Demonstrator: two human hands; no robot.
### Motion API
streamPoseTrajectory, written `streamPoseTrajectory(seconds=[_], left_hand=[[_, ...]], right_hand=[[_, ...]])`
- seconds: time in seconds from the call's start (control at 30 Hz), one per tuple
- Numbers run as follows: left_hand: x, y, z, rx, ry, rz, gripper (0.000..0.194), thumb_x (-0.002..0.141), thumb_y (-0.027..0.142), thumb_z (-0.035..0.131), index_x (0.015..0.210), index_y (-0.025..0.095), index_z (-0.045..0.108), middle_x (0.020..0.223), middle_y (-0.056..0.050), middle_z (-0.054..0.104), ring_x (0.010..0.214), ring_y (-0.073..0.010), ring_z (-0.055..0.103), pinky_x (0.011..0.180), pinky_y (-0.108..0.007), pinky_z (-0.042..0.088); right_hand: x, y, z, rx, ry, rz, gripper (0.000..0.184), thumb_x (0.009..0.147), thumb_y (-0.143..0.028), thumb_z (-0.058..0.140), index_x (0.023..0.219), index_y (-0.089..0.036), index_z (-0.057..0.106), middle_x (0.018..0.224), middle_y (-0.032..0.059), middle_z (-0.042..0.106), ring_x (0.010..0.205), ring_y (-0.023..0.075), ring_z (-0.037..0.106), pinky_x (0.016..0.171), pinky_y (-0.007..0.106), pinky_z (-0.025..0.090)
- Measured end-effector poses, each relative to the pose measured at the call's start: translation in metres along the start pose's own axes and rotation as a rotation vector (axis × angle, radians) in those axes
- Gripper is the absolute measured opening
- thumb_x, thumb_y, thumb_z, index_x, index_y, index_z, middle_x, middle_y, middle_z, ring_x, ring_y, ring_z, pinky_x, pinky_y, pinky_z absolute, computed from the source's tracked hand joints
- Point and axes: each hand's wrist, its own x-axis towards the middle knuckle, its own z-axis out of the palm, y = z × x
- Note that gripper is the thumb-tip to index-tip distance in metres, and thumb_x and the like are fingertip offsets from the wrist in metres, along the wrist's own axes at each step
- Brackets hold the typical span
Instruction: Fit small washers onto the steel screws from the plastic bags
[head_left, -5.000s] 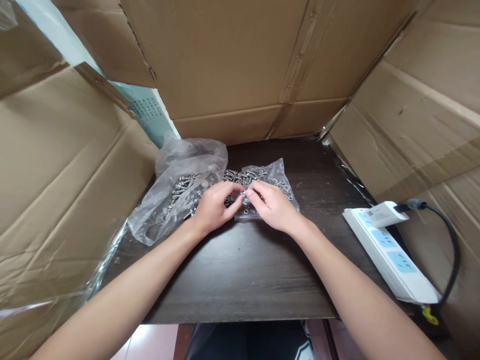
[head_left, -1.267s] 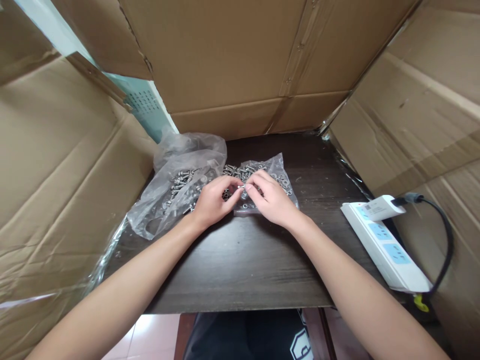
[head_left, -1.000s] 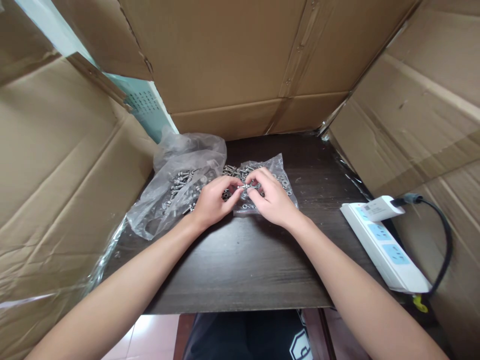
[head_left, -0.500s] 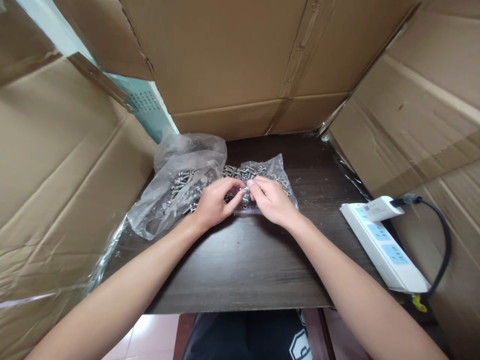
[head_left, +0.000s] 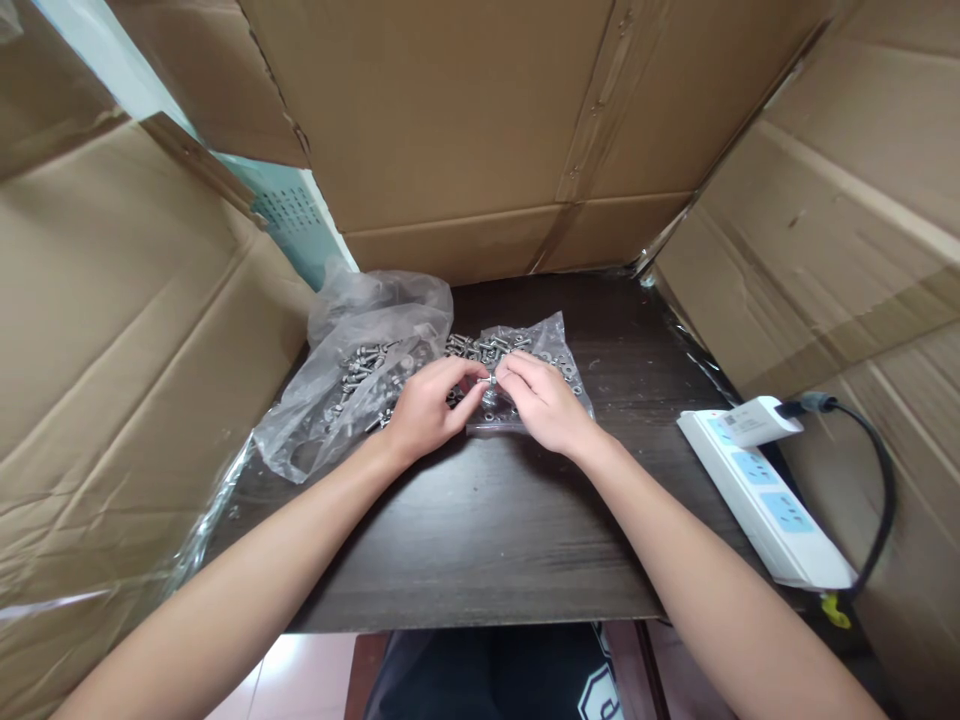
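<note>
My left hand (head_left: 429, 408) and my right hand (head_left: 541, 403) meet fingertip to fingertip over a dark wooden table (head_left: 487, 520). Between them they pinch a small metal bolt (head_left: 487, 380); both hands are closed on it. Under the left hand lies a crumpled clear plastic bag (head_left: 352, 385) with several bolts spilled on it. Under the right hand lies a smaller clear bag (head_left: 551, 345) holding several metal nuts or washers. A heap of loose bolts (head_left: 476, 348) sits just behind the fingers.
Cardboard sheets wall the table in: at the left (head_left: 112, 380), the back (head_left: 465, 130) and the right (head_left: 832, 230). A white power strip (head_left: 765, 500) with a plugged-in black cable (head_left: 885, 480) lies at the table's right edge.
The hands have stayed in place, the fingers working slightly around the small bolt. The view has shifted a little; nothing else has moved.
</note>
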Motion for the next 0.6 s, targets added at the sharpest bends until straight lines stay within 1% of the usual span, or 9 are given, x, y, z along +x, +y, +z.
streamPoseTrajectory(seconds=[0.1, 0.2, 0.3, 0.37, 0.43, 0.53, 0.6], left_hand=[[0.0, -0.0009, -0.0004, 0.003, -0.003, -0.008, 0.008, 0.1, 0.022, 0.061, 0.103, 0.017, 0.066, 0.09, -0.004, 0.072, 0.077, -0.0161, 0.066, 0.077, -0.029, 0.053], [-0.0007, -0.0011, -0.0004, 0.008, -0.005, -0.017, 0.009, 0.1, 0.024, 0.061, 0.103, 0.017, 0.066, 0.089, -0.004, 0.072, 0.076, -0.0163, 0.066, 0.076, -0.029, 0.053], [-0.0013, -0.0007, -0.0001, 0.013, -0.01, -0.008, 0.009, 0.1, 0.024, 0.061, 0.103, 0.018, 0.067, 0.088, -0.004, 0.072, 0.076, -0.0165, 0.066, 0.076, -0.03, 0.052], [-0.0015, -0.0004, 0.0, 0.017, -0.011, -0.002, 0.009, 0.1, 0.024, 0.061, 0.103, 0.018, 0.067, 0.088, -0.004, 0.072, 0.076, -0.0166, 0.066, 0.076, -0.03, 0.052], [-0.0016, -0.0002, -0.0001, 0.018, -0.01, -0.006, 0.008, 0.1, 0.023, 0.061, 0.103, 0.018, 0.066, 0.088, -0.004, 0.072, 0.076, -0.0166, 0.066, 0.076, -0.03, 0.052], [-0.0016, -0.0003, 0.0, 0.014, -0.009, -0.009, 0.008, 0.1, 0.022, 0.061, 0.103, 0.017, 0.066, 0.088, -0.004, 0.072, 0.076, -0.0164, 0.066, 0.076, -0.03, 0.052], [-0.0014, -0.0004, 0.0001, 0.013, -0.008, -0.005, 0.007, 0.099, 0.021, 0.062, 0.103, 0.017, 0.066, 0.088, -0.004, 0.072, 0.076, -0.0162, 0.066, 0.076, -0.03, 0.052]], right_hand=[[-0.0007, 0.0009, 0.0012, 0.006, -0.01, 0.002, 0.019, 0.096, -0.027, 0.048, 0.079, -0.022, 0.052, 0.086, 0.0024, 0.056, 0.08, 0.0183, 0.054, 0.076, 0.032, 0.042], [-0.0013, 0.0036, 0.0033, 0.041, 0.0, 0.006, 0.002, 0.089, -0.023, 0.056, 0.087, -0.022, 0.054, 0.095, 0.0028, 0.058, 0.082, 0.0178, 0.056, 0.072, 0.031, 0.044], [-0.0014, 0.0051, 0.0032, 0.04, 0.007, -0.004, 0.009, 0.083, -0.018, 0.058, 0.089, -0.022, 0.053, 0.098, 0.0024, 0.058, 0.081, 0.0174, 0.056, 0.072, 0.031, 0.045], [-0.0007, 0.0044, 0.0017, 0.036, 0.002, -0.005, 0.006, 0.085, -0.018, 0.057, 0.088, -0.022, 0.054, 0.097, 0.003, 0.058, 0.084, 0.0185, 0.057, 0.072, 0.031, 0.045], [0.0003, 0.003, 0.0001, 0.03, 0.004, -0.008, 0.003, 0.089, -0.021, 0.055, 0.086, -0.022, 0.055, 0.096, 0.0037, 0.058, 0.087, 0.0193, 0.057, 0.074, 0.031, 0.045], [0.001, 0.0018, -0.0003, -0.004, -0.008, -0.015, 0.025, 0.099, -0.029, 0.047, 0.076, -0.021, 0.053, 0.086, 0.0035, 0.057, 0.083, 0.0189, 0.056, 0.078, 0.033, 0.043], [0.0006, 0.0018, 0.0004, -0.02, -0.019, 0.0, 0.037, 0.104, -0.033, 0.04, 0.07, -0.021, 0.05, 0.079, 0.0027, 0.054, 0.079, 0.0185, 0.056, 0.078, 0.034, 0.042]])
